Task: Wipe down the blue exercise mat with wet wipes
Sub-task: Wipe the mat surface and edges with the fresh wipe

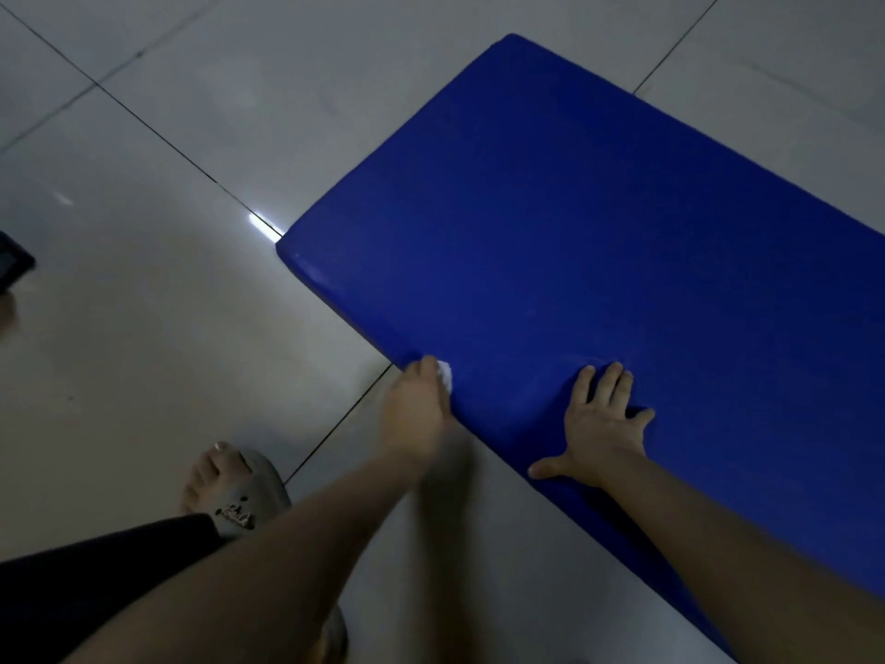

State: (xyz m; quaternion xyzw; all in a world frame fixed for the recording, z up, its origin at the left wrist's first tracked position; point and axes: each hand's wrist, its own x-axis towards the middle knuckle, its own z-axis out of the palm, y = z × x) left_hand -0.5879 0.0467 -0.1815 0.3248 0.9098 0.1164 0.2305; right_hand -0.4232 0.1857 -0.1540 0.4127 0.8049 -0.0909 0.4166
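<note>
Pale grey glossy floor tiles [143, 337] with thin dark grout lines; dim light, and one bright glare spot just off the mat's left corner.

Thick blue rectangular padded exercise mat [574, 232] lies flat on the tiles. It runs diagonally from its far corner at top centre out past the right and bottom-right edges of the view. Its cover is smooth, with slight wrinkles near both hands.

Left hand [416, 404] is at the mat's near long edge, seen from the back and somewhat blurred. Its fingers are close together and bent over a small bunched white wet wipe [446, 374], holding it against the mat right at that edge. Only a scrap of the wipe shows beyond the fingertips.

Right hand [601, 436] is on the mat's top surface, just inside the same near edge and to the right of the left hand, clear of it. The palm is down and the fingers are straight and spread wide. The thumb is stretched out toward the mat's edge. It holds nothing.

Off the mat, on the near-left side: a bare-toed foot in a grey perforated rubber slipper [249, 491] on the tiles, and a dark trouser leg [72, 596] at bottom left.

Far left of the mat, at the frame edge: a small dark flat object [12, 263]; I cannot tell what it is.
</note>
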